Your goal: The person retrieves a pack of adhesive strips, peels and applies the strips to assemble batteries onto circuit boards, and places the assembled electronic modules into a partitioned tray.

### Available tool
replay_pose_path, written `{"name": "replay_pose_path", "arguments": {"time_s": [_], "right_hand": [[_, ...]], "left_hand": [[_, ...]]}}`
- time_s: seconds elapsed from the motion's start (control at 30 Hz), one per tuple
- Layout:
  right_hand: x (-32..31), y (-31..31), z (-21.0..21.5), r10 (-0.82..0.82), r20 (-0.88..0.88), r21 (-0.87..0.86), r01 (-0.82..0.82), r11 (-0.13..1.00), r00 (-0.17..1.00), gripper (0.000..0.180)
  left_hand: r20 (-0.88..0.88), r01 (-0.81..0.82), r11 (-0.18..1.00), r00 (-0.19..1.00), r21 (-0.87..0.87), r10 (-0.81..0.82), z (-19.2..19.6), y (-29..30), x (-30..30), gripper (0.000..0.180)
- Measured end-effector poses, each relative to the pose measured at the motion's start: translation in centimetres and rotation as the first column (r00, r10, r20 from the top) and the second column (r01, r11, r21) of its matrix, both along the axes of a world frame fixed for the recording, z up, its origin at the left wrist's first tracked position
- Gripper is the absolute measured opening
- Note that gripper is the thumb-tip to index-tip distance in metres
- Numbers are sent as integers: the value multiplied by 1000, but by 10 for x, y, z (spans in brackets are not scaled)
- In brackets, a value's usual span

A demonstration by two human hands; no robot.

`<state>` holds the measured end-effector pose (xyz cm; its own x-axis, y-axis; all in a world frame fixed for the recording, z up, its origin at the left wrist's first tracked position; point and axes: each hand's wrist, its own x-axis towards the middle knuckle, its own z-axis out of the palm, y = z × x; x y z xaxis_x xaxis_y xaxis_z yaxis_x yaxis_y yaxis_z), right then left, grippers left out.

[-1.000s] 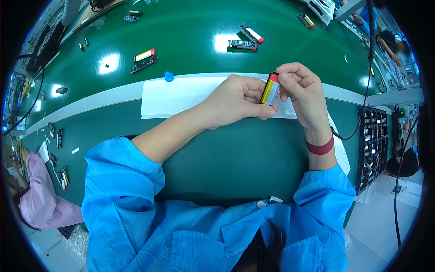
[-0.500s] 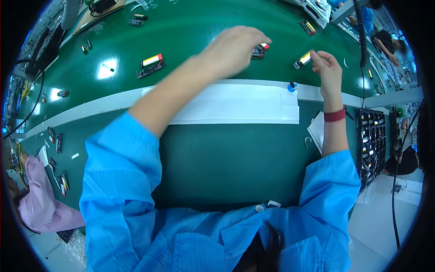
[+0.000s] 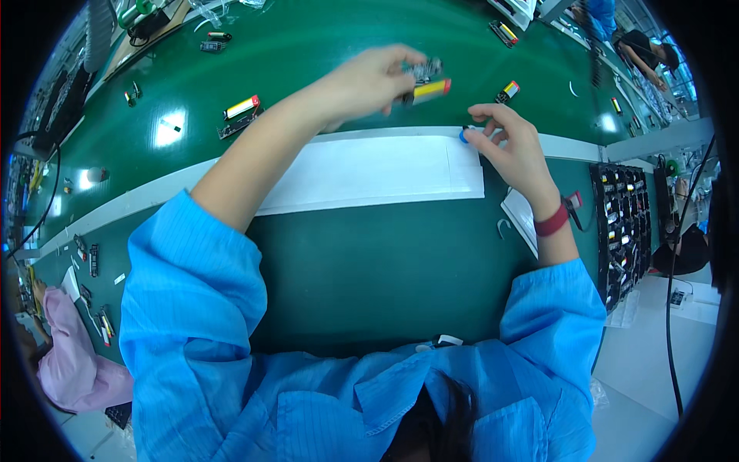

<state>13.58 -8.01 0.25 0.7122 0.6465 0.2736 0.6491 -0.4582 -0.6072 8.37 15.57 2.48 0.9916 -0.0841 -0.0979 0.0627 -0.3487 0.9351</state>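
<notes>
My left hand (image 3: 377, 81) is closed around a small circuit board (image 3: 426, 71) with a yellow, red-ended battery cell (image 3: 431, 90) beside it, held above the far green surface. Motion blurs this hand a little. My right hand (image 3: 512, 150), with a red band at its wrist, has its thumb and fingers apart. Its thumb tip is beside a small blue knob-like piece (image 3: 463, 136) at the far right corner of a long white sheet (image 3: 385, 173). Whether the thumb touches that piece I cannot tell. Another battery cell on a board (image 3: 508, 92) lies just beyond my right hand.
A yellow cell (image 3: 242, 106) and a dark board (image 3: 237, 125) lie left of my left arm. A white rail (image 3: 188, 173) crosses the bench. At the right stands a black tray (image 3: 622, 231) of parts. A co-worker's pink sleeve (image 3: 73, 362) shows at the left.
My left hand has picked up the board and cell and moved slightly left and nearer. My right hand has left the other cell and come down-left to the blue piece.
</notes>
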Motion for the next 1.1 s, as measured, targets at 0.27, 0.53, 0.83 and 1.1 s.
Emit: {"name": "replay_pose_path", "arguments": {"time_s": [0.27, 0.53, 0.83, 1.1], "right_hand": [[-31, 5, -5, -57, 204, 93, 38, 995, 977, 21], [-7, 14, -31, -138, 115, 1, 139, 990, 984, 19], [-8, 6, -31, -195, -40, 143, 199, 970, 980, 17], [-3, 7, -30, -172, 22, 38, 171, 985, 985, 15]], "left_hand": [[-116, -93, 897, 992, -431, 47, -40, -22, -69, 26], [526, 173, 907, 766, 384, -369, -62, -43, -65, 16], [456, 195, 918, 820, 347, -346, -60, -41, -56, 19], [472, 185, 923, 815, 337, -336, -57, -40, -57, 19]]}}
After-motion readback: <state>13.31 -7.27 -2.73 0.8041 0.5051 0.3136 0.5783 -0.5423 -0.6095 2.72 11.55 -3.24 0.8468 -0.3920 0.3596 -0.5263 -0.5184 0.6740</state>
